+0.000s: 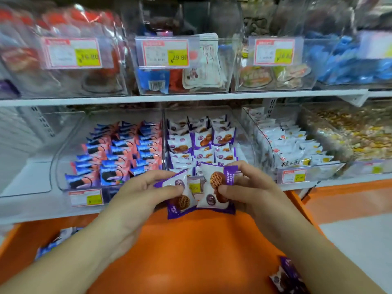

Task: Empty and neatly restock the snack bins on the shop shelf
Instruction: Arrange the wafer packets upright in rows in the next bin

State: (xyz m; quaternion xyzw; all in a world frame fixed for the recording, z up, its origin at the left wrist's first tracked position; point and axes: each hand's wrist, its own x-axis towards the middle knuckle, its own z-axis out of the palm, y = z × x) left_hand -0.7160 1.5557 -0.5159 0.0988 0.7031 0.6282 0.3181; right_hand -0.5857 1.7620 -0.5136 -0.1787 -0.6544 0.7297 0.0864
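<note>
Now your left hand [146, 187] pinches one purple-edged waffle packet [180, 196] and your right hand [248, 187] another [216, 187], fingers closed on them, just near the middle bin [244, 132]; upper price tags read 16.80 [89, 57] and 29.80 [179, 58].

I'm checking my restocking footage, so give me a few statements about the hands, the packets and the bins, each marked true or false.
1. Each hand holds one purple-and-white waffle biscuit packet: left hand, left packet; right hand, right packet. True.
2. The waffle biscuit bin on the lower shelf is empty. False: it holds rows of packets.
3. The bin of blue-and-pink packets sits to the left of the waffle biscuit bin. True.
4. The orange tray below the hands is green. False: it is orange.
5. Both hands are inside the bin. False: they are in front of it, above the tray.
</note>
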